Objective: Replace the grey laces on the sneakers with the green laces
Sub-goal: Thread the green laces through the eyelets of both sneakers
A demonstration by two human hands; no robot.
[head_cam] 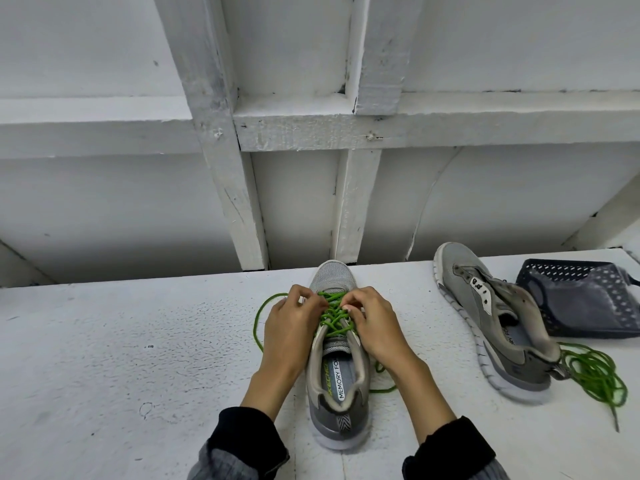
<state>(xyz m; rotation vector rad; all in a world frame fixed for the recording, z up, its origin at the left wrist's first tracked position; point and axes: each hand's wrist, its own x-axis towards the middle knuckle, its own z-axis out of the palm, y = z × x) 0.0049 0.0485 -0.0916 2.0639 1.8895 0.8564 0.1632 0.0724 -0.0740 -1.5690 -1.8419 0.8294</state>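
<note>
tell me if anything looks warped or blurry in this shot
Head view: wide-angle bending curves the white beams and table edge; light is soft, shadows faint; the basket at right is smeared, while the hands and green lace stay sharp.

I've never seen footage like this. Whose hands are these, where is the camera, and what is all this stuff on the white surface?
There is no machine here: a person wears a wide-angle camera on the head, looking forward and down, so you see their own two hands. This is the only picture.

The left hand and right hand both pinch the green lace that is being threaded through the grey sneaker standing between them, toe pointing away. The lace's loose ends trail onto the white table on either side.

To the right lies a second sneaker, with no lace in its eyelets. Another green lace sits in a loose heap by its heel, and a dark perforated basket lies beyond it.
</note>
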